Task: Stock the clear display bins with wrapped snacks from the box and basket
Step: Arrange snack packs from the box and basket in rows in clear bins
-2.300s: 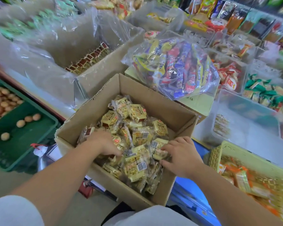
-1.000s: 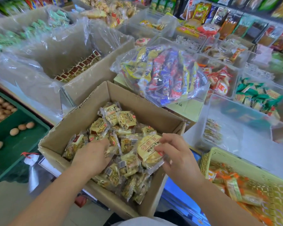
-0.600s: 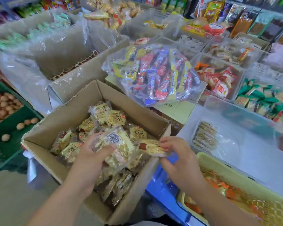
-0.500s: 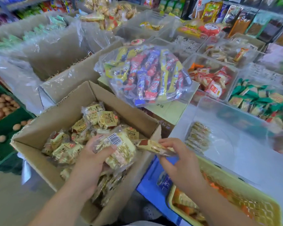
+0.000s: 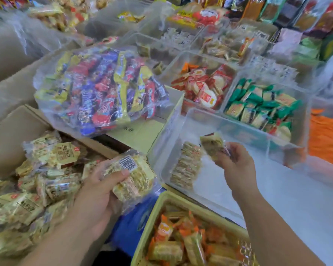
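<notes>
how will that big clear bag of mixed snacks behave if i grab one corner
Probably floppy: the big clear bag is thin crinkled film loosely filled with small packets, so it would likely sag and the contents shift. The glossy film looks slippery, so one corner may slip. On the flat carton, a push should slide it, not roll it.

The white counter top (image 5: 306,204) runs off to my right, bare and glossy nearest me. Directly on it stands a large clear plastic bin (image 5: 165,143). Behind that, side by side, sit a clear bin of red-and-white wrapped round crackers (image 5: 169,71) and a clear bin of green-wrapped snacks (image 5: 304,120). More clear bins (image 5: 198,38) stand in rows further back, too blurred to sort. A pale yellow-green cardboard carton (image 5: 142,135) sits just beside the large bin's left wall; I cannot tell what its base rests on
</notes>
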